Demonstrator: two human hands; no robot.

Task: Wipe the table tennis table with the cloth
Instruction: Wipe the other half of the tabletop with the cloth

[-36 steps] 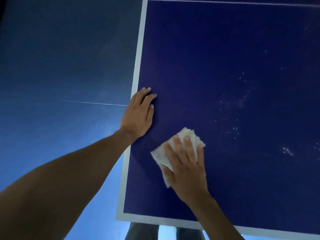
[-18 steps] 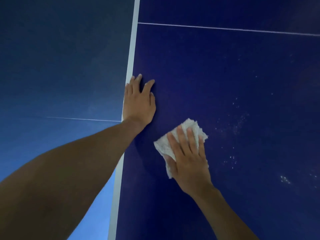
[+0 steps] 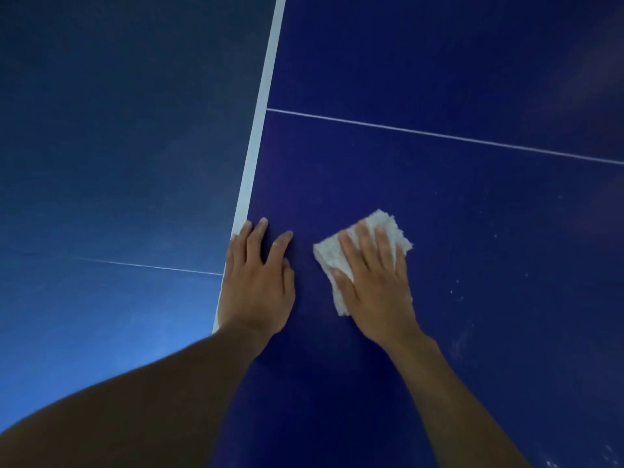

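Observation:
The dark blue table tennis table [image 3: 439, 184] fills the right side, with a white band [image 3: 260, 130] along its left edge and a thin white centre line [image 3: 439, 136] across it. A folded white cloth [image 3: 386, 226] lies on the table. My right hand [image 3: 374, 285] presses flat on the cloth with straight fingers. My left hand [image 3: 258, 282] rests flat on the table at its left edge, fingers spread, about a hand's width left of the cloth.
Pale dust specks [image 3: 456, 292] dot the table surface to the right of the cloth and toward the lower right. Left of the table edge lies blue floor [image 3: 101, 163] with a thin white line [image 3: 148, 266].
Both hands have moved farther along the table toward the centre line. The cloth has slid forward under my right hand, and the near end of the table has left the view.

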